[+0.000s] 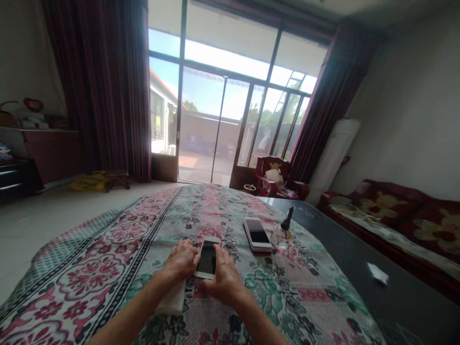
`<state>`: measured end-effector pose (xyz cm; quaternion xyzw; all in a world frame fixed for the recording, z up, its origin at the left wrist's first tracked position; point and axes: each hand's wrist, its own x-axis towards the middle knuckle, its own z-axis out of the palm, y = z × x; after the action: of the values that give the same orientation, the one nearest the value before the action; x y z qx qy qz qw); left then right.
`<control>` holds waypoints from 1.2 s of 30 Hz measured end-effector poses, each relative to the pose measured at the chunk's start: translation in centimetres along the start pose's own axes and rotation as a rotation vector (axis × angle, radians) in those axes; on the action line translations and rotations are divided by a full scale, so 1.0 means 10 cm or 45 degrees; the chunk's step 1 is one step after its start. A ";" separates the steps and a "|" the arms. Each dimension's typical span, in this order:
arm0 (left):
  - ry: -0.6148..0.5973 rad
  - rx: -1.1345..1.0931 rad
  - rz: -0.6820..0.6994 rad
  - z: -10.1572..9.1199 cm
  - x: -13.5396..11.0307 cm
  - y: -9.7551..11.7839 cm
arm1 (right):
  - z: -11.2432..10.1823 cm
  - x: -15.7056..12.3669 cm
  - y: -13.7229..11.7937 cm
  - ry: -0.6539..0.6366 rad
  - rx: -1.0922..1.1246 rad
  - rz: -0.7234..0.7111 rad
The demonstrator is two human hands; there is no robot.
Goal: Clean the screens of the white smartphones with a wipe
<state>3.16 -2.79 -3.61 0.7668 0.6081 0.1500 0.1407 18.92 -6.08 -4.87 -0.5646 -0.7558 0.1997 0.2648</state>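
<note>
A white smartphone (pixel 207 257) with a dark screen lies between my hands, on or just over the flowered tablecloth. My left hand (pixel 182 258) has its fingers curled against the phone's left edge. Round the right edge my right hand (pixel 226 274) is closed, its thumb near the lower end. Partly hidden beneath my left wrist and forearm is a flat white item (pixel 173 301), perhaps folded tissue or cloth. To the right, another white smartphone (pixel 257 234) lies on top of a reddish flat thing. Beside it stands a clear bottle (pixel 281 237) with a black spray top.
The patterned tablecloth (pixel 283 297) covers the table and drapes at the left. A dark surface (pixel 345 258) with a crumpled white paper (pixel 378 274) runs along the right. Beyond are a red sofa (pixel 406 206), an armchair (pixel 273 175) and glass doors (pixel 201 129).
</note>
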 end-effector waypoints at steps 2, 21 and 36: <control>0.027 0.067 -0.012 0.01 0.04 0.07 | 0.02 -0.02 0.06 0.032 0.029 -0.055; 0.078 -0.262 -0.064 0.02 0.55 0.97 | -0.73 0.09 0.58 0.396 0.049 -0.208; -0.236 -1.162 -0.294 0.69 1.25 1.41 | -1.41 0.44 1.10 0.174 0.020 0.036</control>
<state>21.17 6.07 -3.60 0.5643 0.5464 0.3160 0.5322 35.04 1.27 0.27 -0.5853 -0.7264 0.1704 0.3174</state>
